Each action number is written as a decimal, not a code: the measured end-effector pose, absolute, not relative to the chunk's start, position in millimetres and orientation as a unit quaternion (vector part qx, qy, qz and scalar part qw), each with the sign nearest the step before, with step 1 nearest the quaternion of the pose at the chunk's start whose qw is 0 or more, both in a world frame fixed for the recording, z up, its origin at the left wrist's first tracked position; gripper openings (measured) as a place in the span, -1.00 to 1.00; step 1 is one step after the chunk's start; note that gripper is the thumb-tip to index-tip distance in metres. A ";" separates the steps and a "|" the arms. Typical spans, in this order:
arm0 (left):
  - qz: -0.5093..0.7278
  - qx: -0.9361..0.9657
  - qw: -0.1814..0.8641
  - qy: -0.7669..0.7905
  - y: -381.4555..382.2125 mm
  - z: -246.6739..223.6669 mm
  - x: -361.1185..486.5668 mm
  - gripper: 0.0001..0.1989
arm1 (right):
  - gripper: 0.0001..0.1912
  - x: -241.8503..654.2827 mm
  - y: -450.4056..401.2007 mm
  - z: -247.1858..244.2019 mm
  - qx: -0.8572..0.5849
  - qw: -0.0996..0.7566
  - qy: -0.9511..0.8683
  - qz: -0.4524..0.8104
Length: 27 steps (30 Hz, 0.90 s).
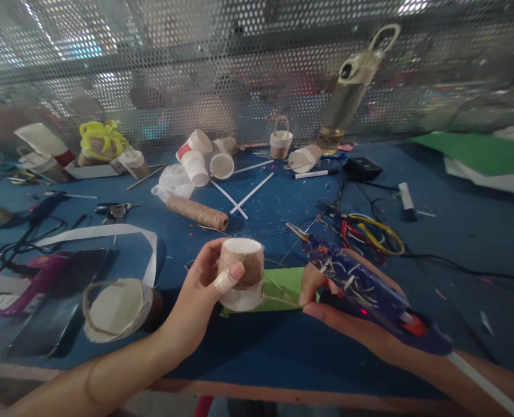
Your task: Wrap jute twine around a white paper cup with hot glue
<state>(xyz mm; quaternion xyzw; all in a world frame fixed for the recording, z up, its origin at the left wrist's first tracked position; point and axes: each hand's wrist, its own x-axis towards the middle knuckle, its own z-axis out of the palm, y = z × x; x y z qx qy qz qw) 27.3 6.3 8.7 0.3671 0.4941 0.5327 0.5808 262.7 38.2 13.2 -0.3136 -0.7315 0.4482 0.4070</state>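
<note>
A white paper cup (241,272), partly wrapped in brown twine, is gripped by my left hand (213,272), whose thumb wears a light bandage or tape. My right hand (326,295) holds a dark blue glue gun (361,284) with its nozzle pointing up and left. Between that hand's thumb and finger a strand of twine (283,299) is pinched, running to the cup's lower side. Green paper (285,284) lies beneath the cup and strand. Beyond my left hand rests a spool of brown twine (198,213).
A small cup basket (113,310) stands at left beside a dark phone (61,301) and a purple glue gun (35,281). Scissors (376,234) and cables lie right. Paper cups (194,156), white sticks (252,194) and a tall bottle (347,98) sit before the perforated metal screen (257,75).
</note>
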 end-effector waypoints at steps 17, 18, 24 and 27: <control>0.517 0.353 0.599 0.500 5.1 11.9 28.3 -0.68 | -0.84 264.9 47.7 14.1 -0.444 0.338 -0.681 0.474; 0.517 0.348 0.597 0.506 5.2 12.4 28.6 -0.66 | -0.84 266.0 47.4 14.6 -0.439 0.336 -0.680 0.482; 0.500 0.353 0.585 0.532 7.2 13.8 29.8 -0.56 | -0.79 267.6 47.3 7.5 -0.381 0.358 -0.678 0.517; 0.501 0.357 0.587 0.526 7.2 13.2 29.4 -0.58 | -0.76 266.5 50.1 0.7 -0.380 0.373 -0.670 0.518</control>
